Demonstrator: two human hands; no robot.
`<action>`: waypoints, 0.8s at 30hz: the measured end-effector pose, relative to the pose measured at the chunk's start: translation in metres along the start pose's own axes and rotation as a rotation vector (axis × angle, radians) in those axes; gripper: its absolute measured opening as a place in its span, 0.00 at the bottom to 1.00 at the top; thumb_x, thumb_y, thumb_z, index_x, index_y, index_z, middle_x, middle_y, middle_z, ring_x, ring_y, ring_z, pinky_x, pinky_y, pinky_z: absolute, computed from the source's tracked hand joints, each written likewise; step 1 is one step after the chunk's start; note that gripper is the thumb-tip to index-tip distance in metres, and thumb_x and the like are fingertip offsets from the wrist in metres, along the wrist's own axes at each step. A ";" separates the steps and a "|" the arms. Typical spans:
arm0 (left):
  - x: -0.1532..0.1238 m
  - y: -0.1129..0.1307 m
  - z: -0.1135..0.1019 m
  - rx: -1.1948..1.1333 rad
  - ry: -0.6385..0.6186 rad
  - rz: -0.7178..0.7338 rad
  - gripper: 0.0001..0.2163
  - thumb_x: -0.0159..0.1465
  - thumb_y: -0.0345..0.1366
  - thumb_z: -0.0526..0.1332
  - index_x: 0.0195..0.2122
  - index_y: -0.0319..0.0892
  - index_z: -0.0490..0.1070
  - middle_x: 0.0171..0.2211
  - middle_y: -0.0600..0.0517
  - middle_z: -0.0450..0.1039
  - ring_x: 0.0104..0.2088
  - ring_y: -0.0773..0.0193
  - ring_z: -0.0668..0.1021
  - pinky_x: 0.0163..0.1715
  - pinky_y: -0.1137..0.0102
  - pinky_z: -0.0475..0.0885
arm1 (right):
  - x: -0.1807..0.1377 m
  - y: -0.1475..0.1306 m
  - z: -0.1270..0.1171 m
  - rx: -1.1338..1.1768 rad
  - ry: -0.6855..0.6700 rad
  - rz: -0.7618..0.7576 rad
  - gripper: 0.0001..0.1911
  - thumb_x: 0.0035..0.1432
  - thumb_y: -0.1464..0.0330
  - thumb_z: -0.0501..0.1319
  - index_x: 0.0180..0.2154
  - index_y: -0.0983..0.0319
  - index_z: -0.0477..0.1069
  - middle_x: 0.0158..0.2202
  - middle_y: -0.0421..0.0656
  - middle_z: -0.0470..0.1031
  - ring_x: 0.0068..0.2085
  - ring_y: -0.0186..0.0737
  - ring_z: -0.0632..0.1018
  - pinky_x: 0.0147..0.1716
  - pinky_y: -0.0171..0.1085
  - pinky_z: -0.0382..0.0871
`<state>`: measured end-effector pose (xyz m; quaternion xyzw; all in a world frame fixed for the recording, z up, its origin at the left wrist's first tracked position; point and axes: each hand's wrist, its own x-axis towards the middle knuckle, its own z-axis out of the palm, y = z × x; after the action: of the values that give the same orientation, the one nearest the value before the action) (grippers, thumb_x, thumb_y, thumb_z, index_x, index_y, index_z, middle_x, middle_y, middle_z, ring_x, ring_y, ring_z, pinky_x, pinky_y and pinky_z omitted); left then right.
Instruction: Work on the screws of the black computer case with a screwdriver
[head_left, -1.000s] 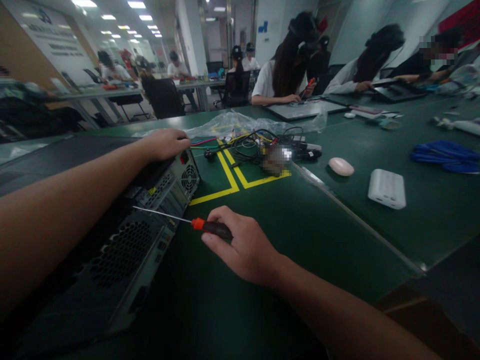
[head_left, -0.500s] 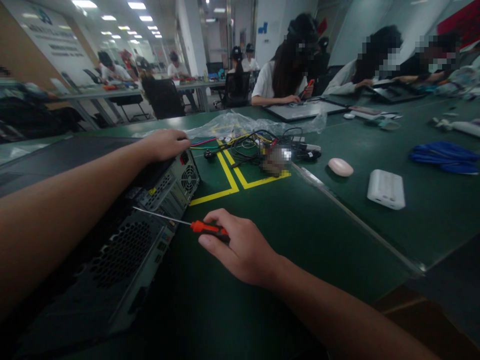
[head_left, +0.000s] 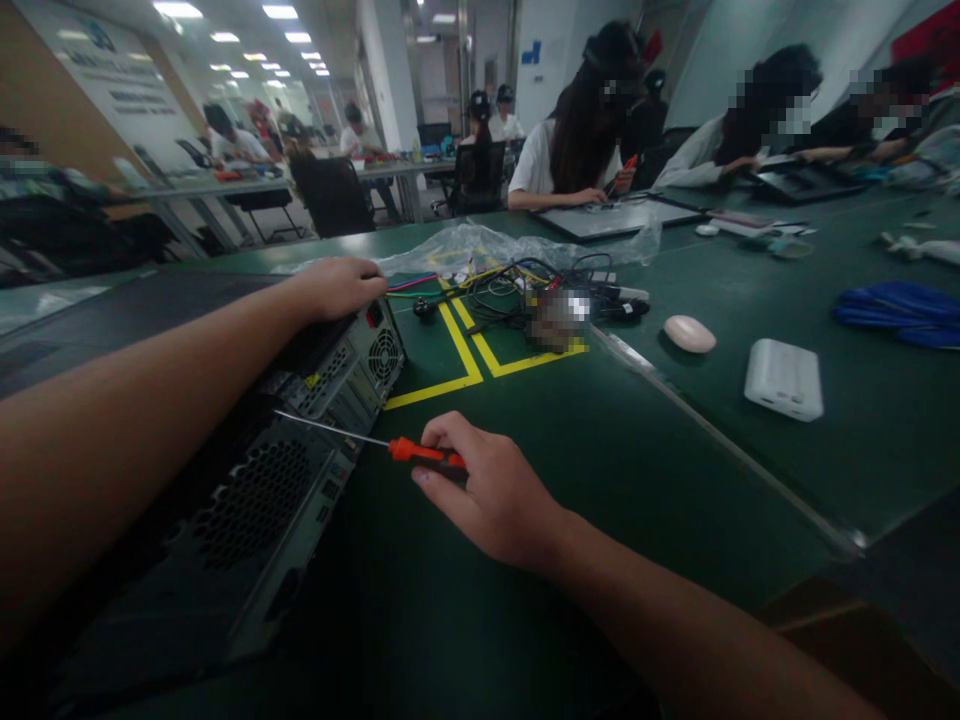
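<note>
A black desktop computer case (head_left: 251, 500) lies on the table to the left, its metal rear panel with vent grilles and ports turned towards the right. My left hand (head_left: 341, 288) is laid over its far upper edge, the fingers bent round the corner and partly hidden. In my right hand (head_left: 487, 490) is a screwdriver (head_left: 427, 456) with an orange and black handle, held between thumb and fingers. Its long thin shaft points left, and the tip lies at the panel's edge near the large honeycomb vent; whether it touches a screw I cannot tell.
Beyond the case lie tangled black cables (head_left: 502, 290) and clear plastic film (head_left: 465, 245). To the right are a pale oval object (head_left: 689, 334), a white box-shaped device (head_left: 784, 379) and a blue bundle (head_left: 896, 312). Several people work at tables beyond.
The view has shifted slightly, so everything sits a little further right. My left hand stays on the case, and the screwdriver tip keeps nearly the same place on the panel.
</note>
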<state>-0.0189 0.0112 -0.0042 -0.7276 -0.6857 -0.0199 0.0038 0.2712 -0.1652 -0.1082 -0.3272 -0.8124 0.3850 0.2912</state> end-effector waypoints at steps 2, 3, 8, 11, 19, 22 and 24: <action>-0.001 0.001 -0.001 0.010 -0.009 -0.006 0.36 0.71 0.56 0.52 0.71 0.49 0.86 0.63 0.41 0.88 0.64 0.36 0.84 0.68 0.50 0.78 | 0.000 -0.001 0.000 -0.002 0.004 0.004 0.08 0.76 0.60 0.66 0.50 0.54 0.72 0.43 0.41 0.84 0.37 0.43 0.79 0.41 0.42 0.67; -0.002 0.002 -0.001 0.013 -0.012 -0.009 0.36 0.71 0.56 0.52 0.71 0.49 0.86 0.63 0.41 0.88 0.65 0.37 0.84 0.68 0.51 0.77 | 0.000 -0.001 -0.001 -0.003 0.004 0.006 0.08 0.76 0.60 0.66 0.50 0.55 0.72 0.43 0.41 0.84 0.37 0.42 0.78 0.41 0.42 0.67; -0.001 0.002 -0.001 -0.009 -0.006 -0.022 0.36 0.70 0.58 0.53 0.71 0.50 0.86 0.64 0.42 0.87 0.65 0.35 0.84 0.68 0.52 0.77 | 0.000 -0.003 -0.002 0.006 0.001 0.019 0.08 0.76 0.60 0.66 0.50 0.54 0.72 0.42 0.41 0.83 0.37 0.42 0.78 0.41 0.42 0.67; -0.001 0.001 -0.001 -0.008 -0.007 -0.017 0.35 0.70 0.57 0.54 0.70 0.49 0.86 0.64 0.42 0.88 0.65 0.35 0.84 0.68 0.51 0.77 | 0.000 -0.002 -0.001 0.009 0.002 0.017 0.08 0.76 0.60 0.66 0.49 0.54 0.71 0.41 0.40 0.82 0.35 0.41 0.77 0.40 0.42 0.67; -0.001 0.002 -0.001 0.022 -0.009 -0.019 0.36 0.70 0.57 0.51 0.70 0.50 0.86 0.66 0.43 0.87 0.66 0.38 0.84 0.67 0.56 0.77 | 0.001 -0.003 -0.001 0.011 0.004 0.025 0.08 0.75 0.60 0.66 0.48 0.54 0.71 0.39 0.38 0.79 0.36 0.41 0.76 0.41 0.41 0.64; 0.001 0.001 0.000 0.030 -0.008 -0.016 0.36 0.71 0.56 0.51 0.70 0.49 0.86 0.65 0.43 0.87 0.65 0.38 0.84 0.67 0.55 0.77 | 0.001 -0.005 -0.001 0.012 0.004 0.028 0.08 0.75 0.59 0.65 0.48 0.54 0.71 0.39 0.38 0.79 0.35 0.41 0.75 0.40 0.41 0.64; 0.002 0.000 0.001 0.030 -0.002 -0.008 0.36 0.71 0.55 0.51 0.70 0.48 0.86 0.65 0.41 0.87 0.65 0.37 0.84 0.67 0.53 0.77 | 0.001 -0.005 -0.001 0.014 0.005 0.031 0.08 0.75 0.59 0.65 0.48 0.54 0.71 0.38 0.38 0.78 0.35 0.41 0.75 0.40 0.41 0.64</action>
<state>-0.0189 0.0129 -0.0047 -0.7247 -0.6889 -0.0088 0.0136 0.2698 -0.1661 -0.1034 -0.3388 -0.8038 0.3944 0.2892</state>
